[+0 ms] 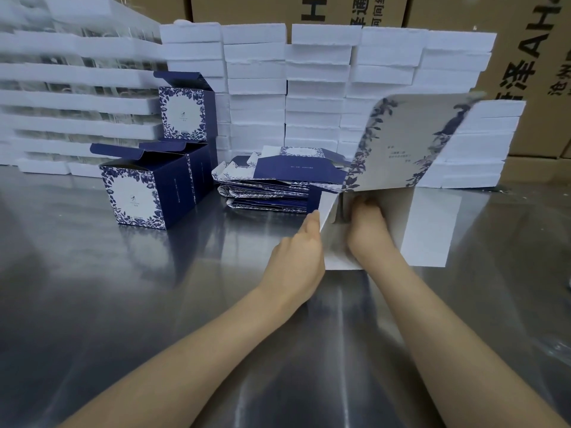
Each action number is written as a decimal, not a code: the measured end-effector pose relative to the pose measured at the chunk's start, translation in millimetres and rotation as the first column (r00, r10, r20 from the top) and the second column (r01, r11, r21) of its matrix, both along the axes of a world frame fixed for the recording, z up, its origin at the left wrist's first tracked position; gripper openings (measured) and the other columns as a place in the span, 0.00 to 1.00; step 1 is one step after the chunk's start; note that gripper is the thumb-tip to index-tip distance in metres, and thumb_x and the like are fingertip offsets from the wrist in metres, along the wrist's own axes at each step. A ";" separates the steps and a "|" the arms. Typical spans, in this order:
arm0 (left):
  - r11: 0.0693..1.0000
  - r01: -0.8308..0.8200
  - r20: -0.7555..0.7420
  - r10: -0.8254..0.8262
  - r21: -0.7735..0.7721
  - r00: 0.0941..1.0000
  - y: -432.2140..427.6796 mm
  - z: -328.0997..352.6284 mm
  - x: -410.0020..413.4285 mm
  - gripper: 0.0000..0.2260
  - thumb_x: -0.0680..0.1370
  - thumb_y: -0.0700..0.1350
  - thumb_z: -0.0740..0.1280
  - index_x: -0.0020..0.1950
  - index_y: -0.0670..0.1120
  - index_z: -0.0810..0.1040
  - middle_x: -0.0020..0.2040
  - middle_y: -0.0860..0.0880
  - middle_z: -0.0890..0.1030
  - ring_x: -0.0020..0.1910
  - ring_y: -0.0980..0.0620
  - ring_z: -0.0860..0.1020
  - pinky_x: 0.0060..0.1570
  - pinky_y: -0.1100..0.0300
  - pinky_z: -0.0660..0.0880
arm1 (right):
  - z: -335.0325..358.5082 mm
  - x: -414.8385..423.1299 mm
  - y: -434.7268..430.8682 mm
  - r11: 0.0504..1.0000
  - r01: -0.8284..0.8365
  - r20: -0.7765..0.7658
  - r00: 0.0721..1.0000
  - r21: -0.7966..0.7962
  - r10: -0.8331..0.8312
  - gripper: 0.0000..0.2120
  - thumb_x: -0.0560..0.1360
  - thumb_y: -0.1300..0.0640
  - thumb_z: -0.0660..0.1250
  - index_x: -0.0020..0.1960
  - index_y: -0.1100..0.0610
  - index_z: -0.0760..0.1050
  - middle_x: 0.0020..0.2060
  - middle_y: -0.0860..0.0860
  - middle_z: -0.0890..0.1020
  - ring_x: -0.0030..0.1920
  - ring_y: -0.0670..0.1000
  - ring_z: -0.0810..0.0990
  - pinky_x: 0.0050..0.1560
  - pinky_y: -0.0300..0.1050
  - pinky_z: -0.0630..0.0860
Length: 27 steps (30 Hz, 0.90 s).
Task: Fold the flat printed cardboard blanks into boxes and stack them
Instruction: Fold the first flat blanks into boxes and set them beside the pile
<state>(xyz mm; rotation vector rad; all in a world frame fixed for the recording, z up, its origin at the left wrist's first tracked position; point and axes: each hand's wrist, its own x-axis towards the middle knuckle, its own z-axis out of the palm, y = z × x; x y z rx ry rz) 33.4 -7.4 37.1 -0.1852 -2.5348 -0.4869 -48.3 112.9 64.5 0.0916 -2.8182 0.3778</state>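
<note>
**Mia:** What is the biggest thing here?

**Ben:** The shiny metal table (92, 304). Behind it are big brown cartons (531, 72) with black letters, and in front of those stand tall stacks of white foam blocks (318, 88).

**Mia:** Where are the boxes?

**Ben:** Three folded boxes (145, 193) stand on the left side of the table. They are dark blue with white faces and blue leaves. Two stand on the table, one behind the other, and one sits on top of the back one. Their top flaps are up.

**Mia:** And the flat ones?

**Ben:** A pile of flat blanks (272, 183) lies in the middle, just right of the boxes.

**Mia:** What is the person holding?

**Ben:** One blank (411, 143), half opened, standing on the table at the right. It looks blurry. The left hand (296, 251) holds its left edge, fingers tucked behind the card. The right hand (367, 223) reaches inside with curled fingers, pressing a white flap.
</note>
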 end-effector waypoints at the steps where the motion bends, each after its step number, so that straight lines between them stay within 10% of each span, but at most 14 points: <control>1: 1.000 0.008 -0.010 -0.009 -0.013 1.000 0.8 0.8 1.2 0.30 0.76 0.31 0.54 0.78 0.40 0.52 0.65 0.39 0.74 0.47 0.32 0.75 0.39 0.51 0.63 | -2.0 -0.4 0.3 1.000 -0.008 -0.005 1.000 -0.002 0.008 0.20 0.77 0.67 0.59 0.68 0.69 0.63 0.64 0.64 0.69 0.61 0.61 0.73 0.57 0.46 0.69; 13: 1.000 0.008 0.006 -0.008 -0.027 1.000 2.5 0.0 -0.4 0.27 0.76 0.33 0.56 0.76 0.39 0.56 0.53 0.38 0.79 0.45 0.34 0.76 0.37 0.54 0.61 | 10.3 -4.2 7.5 0.993 -0.057 0.020 0.998 -0.103 0.060 0.16 0.76 0.71 0.56 0.61 0.67 0.74 0.60 0.63 0.76 0.62 0.60 0.75 0.60 0.46 0.72; 19: 0.992 0.056 -0.165 -0.037 0.114 0.986 -10.8 -1.8 -3.0 0.19 0.78 0.57 0.51 0.62 0.49 0.70 0.50 0.51 0.80 0.48 0.44 0.78 0.41 0.53 0.69 | 12.1 -4.7 8.9 0.991 -0.103 0.065 0.992 -0.085 0.109 0.12 0.77 0.67 0.57 0.56 0.64 0.75 0.57 0.62 0.78 0.58 0.60 0.76 0.53 0.47 0.72; 23: 0.724 0.219 -0.188 -0.125 0.654 0.974 -25.0 -9.8 -23.2 0.19 0.82 0.56 0.50 0.49 0.45 0.74 0.48 0.49 0.77 0.49 0.57 0.73 0.49 0.62 0.67 | 11.0 -4.7 8.9 0.958 -0.221 0.091 0.967 -0.181 0.240 0.09 0.77 0.65 0.61 0.55 0.63 0.76 0.53 0.58 0.81 0.53 0.57 0.78 0.54 0.51 0.73; 27: 0.409 0.063 0.070 -0.303 0.910 0.950 -44.8 -15.3 -47.5 0.25 0.82 0.58 0.55 0.65 0.37 0.71 0.65 0.37 0.74 0.65 0.39 0.73 0.64 0.44 0.70 | 8.2 5.3 -6.2 0.880 -0.320 0.077 0.927 -0.352 0.368 0.13 0.75 0.69 0.59 0.42 0.51 0.72 0.40 0.49 0.77 0.45 0.54 0.74 0.44 0.40 0.72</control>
